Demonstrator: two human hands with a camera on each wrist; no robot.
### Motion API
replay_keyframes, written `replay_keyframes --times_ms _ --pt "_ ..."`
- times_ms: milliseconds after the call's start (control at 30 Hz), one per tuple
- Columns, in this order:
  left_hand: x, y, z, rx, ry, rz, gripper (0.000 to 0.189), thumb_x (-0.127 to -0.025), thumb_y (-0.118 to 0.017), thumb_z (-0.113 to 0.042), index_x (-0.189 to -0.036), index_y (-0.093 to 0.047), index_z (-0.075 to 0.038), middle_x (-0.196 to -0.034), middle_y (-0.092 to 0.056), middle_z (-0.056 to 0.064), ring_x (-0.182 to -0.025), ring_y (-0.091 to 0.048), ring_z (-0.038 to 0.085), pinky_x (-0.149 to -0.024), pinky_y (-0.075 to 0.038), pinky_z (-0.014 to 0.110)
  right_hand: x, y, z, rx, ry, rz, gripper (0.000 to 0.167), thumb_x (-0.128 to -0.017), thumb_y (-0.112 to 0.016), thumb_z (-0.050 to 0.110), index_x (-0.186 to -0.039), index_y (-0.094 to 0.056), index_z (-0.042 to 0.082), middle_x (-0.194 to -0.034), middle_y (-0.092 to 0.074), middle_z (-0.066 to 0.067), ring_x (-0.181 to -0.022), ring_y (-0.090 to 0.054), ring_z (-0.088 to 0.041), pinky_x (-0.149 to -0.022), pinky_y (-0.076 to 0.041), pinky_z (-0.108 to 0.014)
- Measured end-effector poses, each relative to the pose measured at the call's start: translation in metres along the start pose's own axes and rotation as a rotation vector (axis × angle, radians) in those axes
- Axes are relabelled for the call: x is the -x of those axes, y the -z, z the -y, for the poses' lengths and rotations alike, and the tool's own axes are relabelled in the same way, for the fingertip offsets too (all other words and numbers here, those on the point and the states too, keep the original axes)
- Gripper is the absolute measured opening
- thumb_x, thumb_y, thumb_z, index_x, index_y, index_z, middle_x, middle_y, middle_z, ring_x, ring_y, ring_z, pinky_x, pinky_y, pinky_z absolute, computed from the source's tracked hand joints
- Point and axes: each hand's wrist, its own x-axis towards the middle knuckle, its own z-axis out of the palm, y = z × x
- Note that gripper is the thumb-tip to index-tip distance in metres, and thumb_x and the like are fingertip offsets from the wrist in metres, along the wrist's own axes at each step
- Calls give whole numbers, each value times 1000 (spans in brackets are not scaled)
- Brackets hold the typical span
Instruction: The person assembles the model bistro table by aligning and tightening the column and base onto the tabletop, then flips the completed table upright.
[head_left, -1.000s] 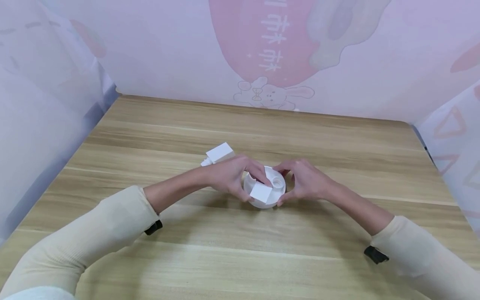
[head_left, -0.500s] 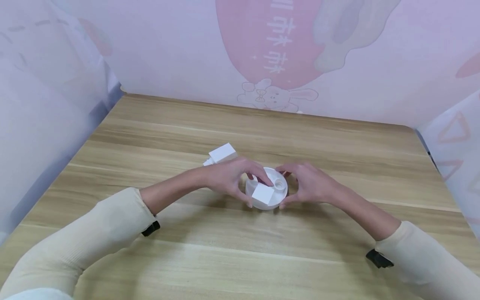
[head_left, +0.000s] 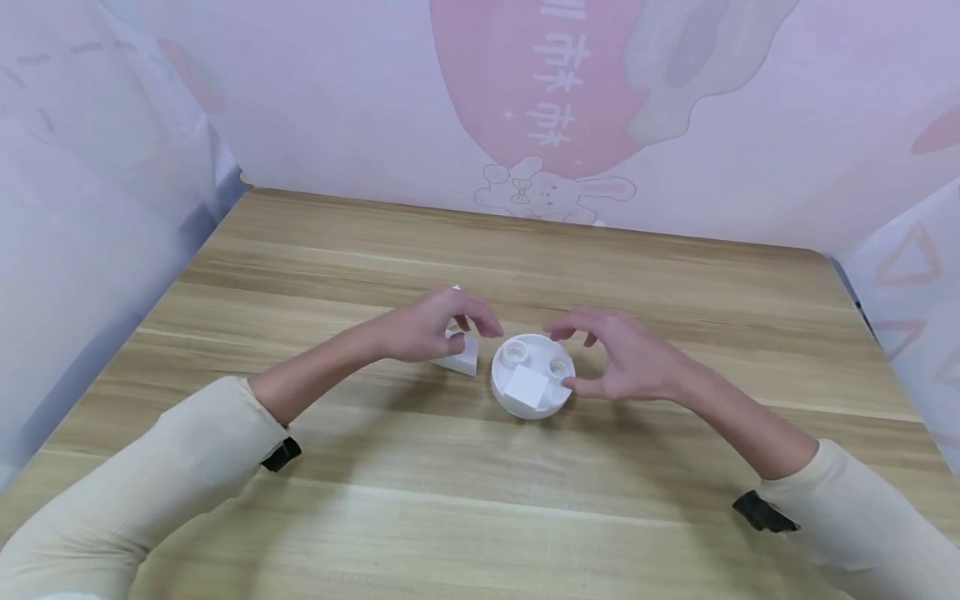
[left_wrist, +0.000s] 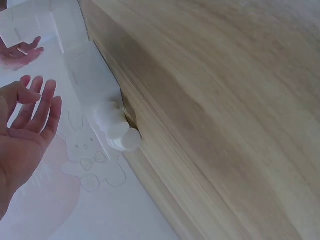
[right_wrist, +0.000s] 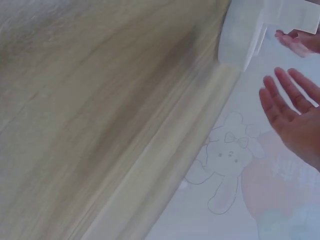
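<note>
The white base (head_left: 517,409), round, smooth and apparently plastic, stood on the wood-grain table (head_left: 450,500) between the two hands. Its dished top carried two threaded round sockets (head_left: 514,353) and a plain square block (head_left: 527,387). The left hand (head_left: 431,325) held nothing; its fingers were loosely bent, thumb and fingertips moderately apart. It blocked the head view of a white box-shaped piece (head_left: 461,357); the left wrist view showed angular white forms and a rounded, stepped end (left_wrist: 119,129), how many pieces could not be told. The right hand (head_left: 626,354) was spread wide, its thumb at the base's rim; contact could not be confirmed. Cream sleeves (head_left: 165,458) covered the forearms. A pale printed backdrop (head_left: 337,108) with a line-drawn rabbit stood behind.
</note>
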Motion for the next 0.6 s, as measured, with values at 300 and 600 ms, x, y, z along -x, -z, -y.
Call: replay_keyframes --times_ms 300,600 --pt "7 11 11 -108 80 -96 32 -83 -57 15 -110 -73 7 -108 -73 21 -101 -66 32 -90 -58 47 -3 -3 10 -183 223 -28 30 -85 -65 2 -114 -72 4 -107 -74 -4 -99 -69 -22 -81 -59 -36" --pt "9 10 16 -167 105 -103 22 -86 -73 7 -108 -74 5 -107 -73 18 -100 -67 31 -90 -59 45 -3 -18 24 -174 213 -24 43 -78 -90 19 -116 -73 9 -104 -72 7 -93 -65 -10 -79 -58 -38"
